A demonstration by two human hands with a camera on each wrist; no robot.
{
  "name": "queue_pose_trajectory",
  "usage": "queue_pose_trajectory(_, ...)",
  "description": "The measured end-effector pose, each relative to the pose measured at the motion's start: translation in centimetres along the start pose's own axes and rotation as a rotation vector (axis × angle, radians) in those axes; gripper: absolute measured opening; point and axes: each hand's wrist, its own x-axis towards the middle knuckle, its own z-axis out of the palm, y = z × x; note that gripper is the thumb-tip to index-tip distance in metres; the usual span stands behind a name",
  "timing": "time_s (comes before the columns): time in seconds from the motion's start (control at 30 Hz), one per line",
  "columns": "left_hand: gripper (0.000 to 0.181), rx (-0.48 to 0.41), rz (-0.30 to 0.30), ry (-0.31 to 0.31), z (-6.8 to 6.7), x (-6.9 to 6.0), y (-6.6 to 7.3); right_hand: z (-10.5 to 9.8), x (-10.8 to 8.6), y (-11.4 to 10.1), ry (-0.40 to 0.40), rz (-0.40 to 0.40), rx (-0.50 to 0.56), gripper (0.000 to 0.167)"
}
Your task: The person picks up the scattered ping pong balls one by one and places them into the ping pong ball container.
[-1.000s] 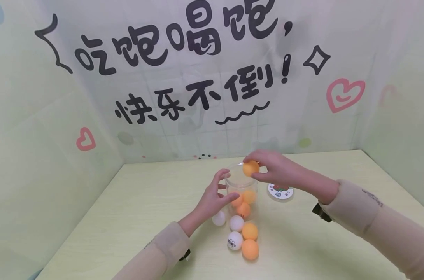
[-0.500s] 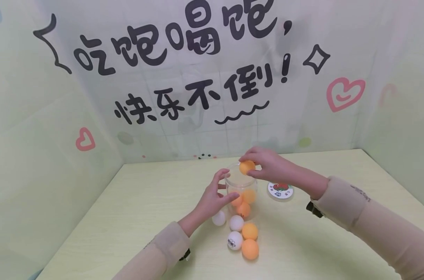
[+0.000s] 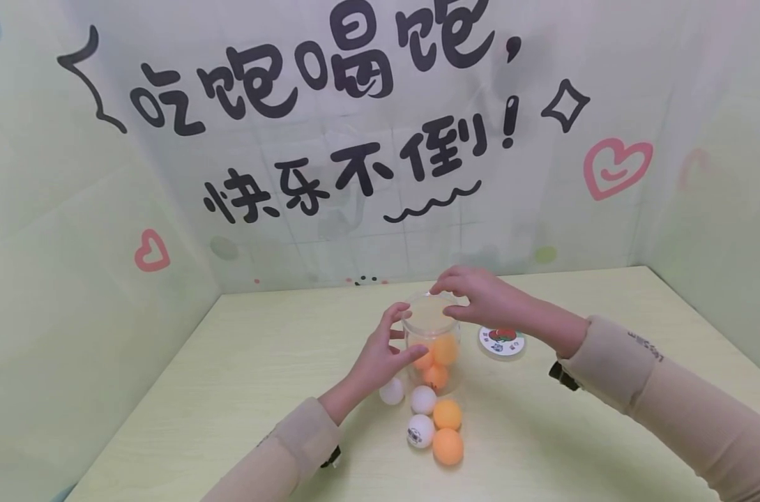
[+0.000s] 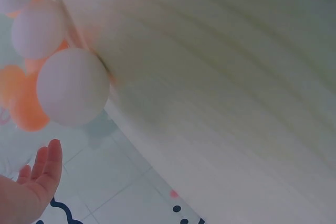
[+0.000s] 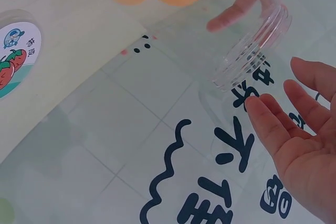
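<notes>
Orange balls (image 3: pixel 444 351) inside the clear jar (image 3: pixel 431 335)
Head: your left hand (image 3: pixel 380 357) curls its fingers round the jar; your right hand (image 3: pixel 483 296), fingers parted and empty, hovers at its rim. Left wrist: white balls (image 4: pixel 73 86) outside it. Right wrist: printed disc (image 5: pixel 18 59) near it.

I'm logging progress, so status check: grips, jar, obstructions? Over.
Left grip holds transparent cylindrical jar. Right grip empty, by its open mouth. Round orange balls inside; nothing else blocks the mouth.
</notes>
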Motion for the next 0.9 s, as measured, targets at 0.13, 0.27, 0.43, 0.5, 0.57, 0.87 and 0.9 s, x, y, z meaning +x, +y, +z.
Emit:
queue_pose_trajectory(0.13,0.068,0.005,-0.01,0.0,0.0,-0.1,0.1,-0.1,-0.1,0.0,0.007,-0.014,0.001,0.025)
queue_pose_trajectory(0.27,0.069,0.001,-0.014,-0.001,-0.1,-0.1,0.3,-0.2,-0.6,-0.4,0.027,-0.014,0.014,0.025)
queue_pose_trajectory(0.43,0.069,0.001,-0.009,0.0,-0.1,0.0,0.4,-0.4,-1.6,-1.3,0.062,-0.045,0.037,0.024)
queue_pose_trajectory(0.5,0.07,0.004,-0.009,0.001,-0.1,0.0,0.4,-0.3,-2.2,-1.8,0.064,-0.074,0.048,0.023)
queue_pose_trajectory(0.57,0.07,0.005,-0.006,0.002,-0.1,0.1,0.3,0.0,-2.8,-2.2,0.064,-0.107,0.059,0.023)
queue_pose_trajectory(0.87,0.069,0.005,0.006,0.009,0.0,0.3,0.1,3.1,-5.4,-3.2,0.013,-0.238,0.083,0.022)
queue_pose_trajectory(0.9,0.069,0.004,0.005,0.009,0.0,0.3,0.1,3.6,-5.7,-3.2,-0.003,-0.25,0.09,0.022)
